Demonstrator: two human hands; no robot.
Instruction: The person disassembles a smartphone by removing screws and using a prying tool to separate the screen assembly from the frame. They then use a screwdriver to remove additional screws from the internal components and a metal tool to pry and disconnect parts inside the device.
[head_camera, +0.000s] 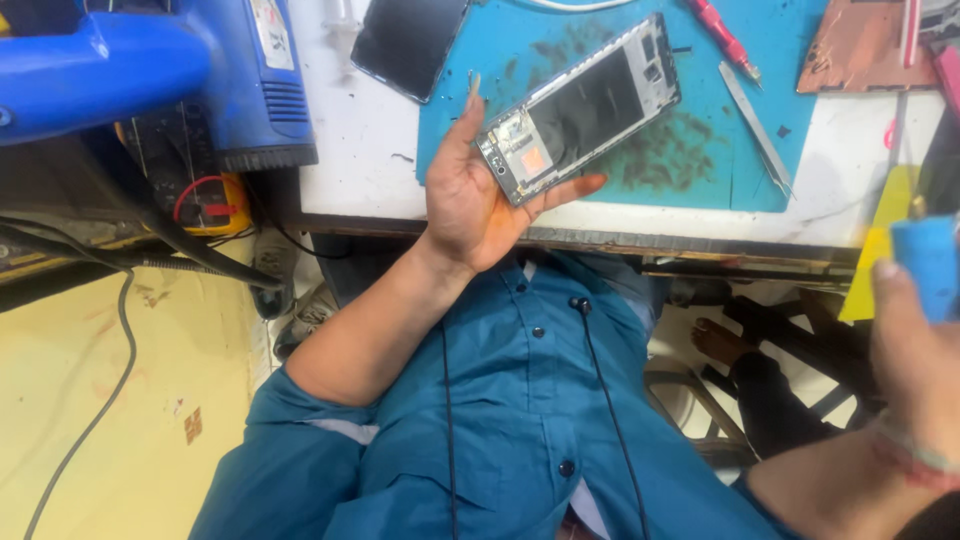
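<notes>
— Where's the opened phone frame (580, 108)?

— Cradled on the left hand (470, 195), palm up, fingers loosely curled beneath so its insides face up, above the teal mat (770, 185) on the tabletop (355, 180).

— And the right hand (915, 350)?

— Closed around a blue tool (928, 265), held aside.

Left hand (470, 195) cradles opened phone frame (580, 108) over teal mat (700, 150); right hand (915, 350) grips blue bottle (928, 265).

The single head camera looked steeply down from close above the white workbench (370, 170), which filled the frame's top.
</notes>
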